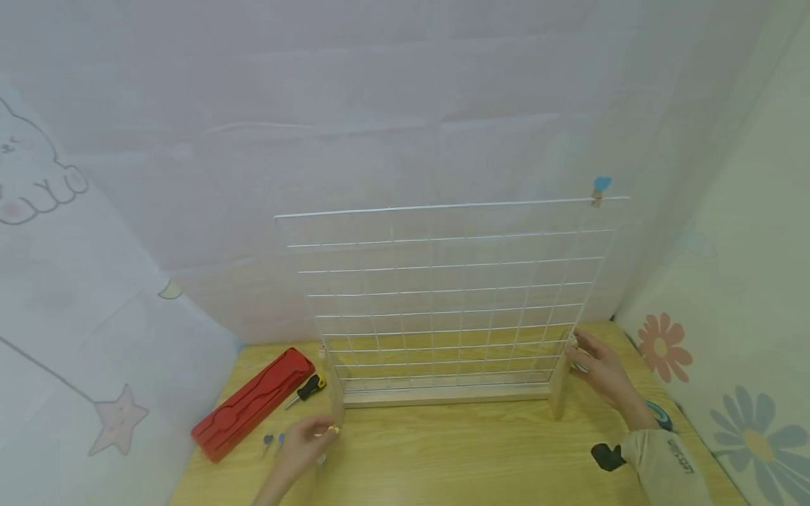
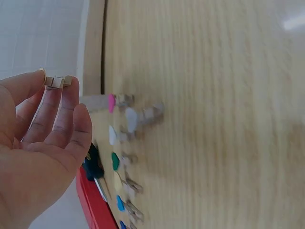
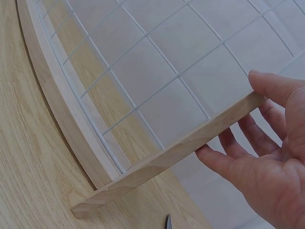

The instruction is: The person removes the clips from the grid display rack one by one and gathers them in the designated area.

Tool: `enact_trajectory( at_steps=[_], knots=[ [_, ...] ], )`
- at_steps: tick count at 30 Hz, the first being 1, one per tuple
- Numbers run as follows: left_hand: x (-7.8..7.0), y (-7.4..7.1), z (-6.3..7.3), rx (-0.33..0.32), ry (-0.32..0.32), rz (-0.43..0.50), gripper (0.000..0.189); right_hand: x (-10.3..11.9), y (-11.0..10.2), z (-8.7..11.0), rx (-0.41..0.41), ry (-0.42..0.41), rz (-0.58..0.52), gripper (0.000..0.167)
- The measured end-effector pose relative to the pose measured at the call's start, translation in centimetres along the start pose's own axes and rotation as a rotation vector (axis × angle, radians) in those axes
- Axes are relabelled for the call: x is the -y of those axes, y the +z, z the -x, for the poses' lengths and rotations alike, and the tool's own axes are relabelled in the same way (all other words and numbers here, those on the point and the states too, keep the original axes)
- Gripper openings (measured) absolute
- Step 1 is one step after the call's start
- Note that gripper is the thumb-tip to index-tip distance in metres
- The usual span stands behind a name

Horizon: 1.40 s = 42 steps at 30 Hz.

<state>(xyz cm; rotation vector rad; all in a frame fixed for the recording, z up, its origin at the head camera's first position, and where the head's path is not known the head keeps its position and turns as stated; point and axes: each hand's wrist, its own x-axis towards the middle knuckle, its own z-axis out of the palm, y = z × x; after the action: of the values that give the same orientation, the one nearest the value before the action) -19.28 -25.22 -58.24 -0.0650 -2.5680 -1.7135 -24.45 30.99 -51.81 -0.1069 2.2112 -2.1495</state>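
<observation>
My left hand (image 1: 300, 450) pinches a small wooden clothespin (image 2: 58, 82) between thumb and fingertips, low in front of the stand's left side. A white wire grid (image 1: 432, 314) stands upright in a wooden stand (image 1: 446, 398). My right hand (image 1: 604, 372) grips the stand's right upright (image 3: 181, 147), thumb on the grid side and fingers curled round the outer side. On the grid's top wire, near its right end, sits a clothespin with a blue heart (image 1: 601, 185).
Several clothespins with coloured hearts, one green (image 2: 115, 161), lie in a row near my left hand. A red tray (image 1: 253, 404) and a black-and-yellow screwdriver (image 1: 309, 388) lie left of the stand. Near my right sleeve are a black object (image 1: 607, 457) and a teal-and-black handle (image 1: 661, 414).
</observation>
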Motion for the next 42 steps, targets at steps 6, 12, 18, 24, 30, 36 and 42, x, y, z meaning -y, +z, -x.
enact_trajectory(
  at_steps=[6, 12, 18, 24, 30, 36, 42],
  knots=[
    [2.0, -1.3, 0.7, -0.042, -0.038, -0.126, 0.017, -0.1, 0.0, 0.0, -0.003, -0.003, -0.002, 0.075],
    [4.3, -2.1, 1.2, -0.059, 0.007, -0.226, 0.014, -0.2, 0.0, -0.1, -0.008, -0.005, -0.007, 0.076],
    [5.8, -2.7, 1.7, -0.056, 0.008, -0.337, 0.011, -0.2, 0.1, 0.1, -0.006, -0.003, -0.016, 0.076],
    [6.8, -3.0, 1.9, -0.049, -0.014, -0.391, 0.012, 0.1, 0.1, 0.2, 0.007, -0.004, -0.002, 0.075],
    [7.8, -3.0, 1.9, -0.048, -0.061, -0.438, 0.012, 0.2, 0.1, 0.0, -0.004, 0.001, -0.005, 0.075],
    [7.6, -3.1, 1.9, -0.019, -0.082, -0.471, 0.013, -0.2, 0.0, 0.0, -0.001, -0.005, -0.010, 0.074],
    [7.7, -3.0, 1.8, -0.029, -0.080, -0.476, 0.012, -0.2, 0.0, -0.2, -0.004, 0.003, -0.018, 0.075]
  ],
)
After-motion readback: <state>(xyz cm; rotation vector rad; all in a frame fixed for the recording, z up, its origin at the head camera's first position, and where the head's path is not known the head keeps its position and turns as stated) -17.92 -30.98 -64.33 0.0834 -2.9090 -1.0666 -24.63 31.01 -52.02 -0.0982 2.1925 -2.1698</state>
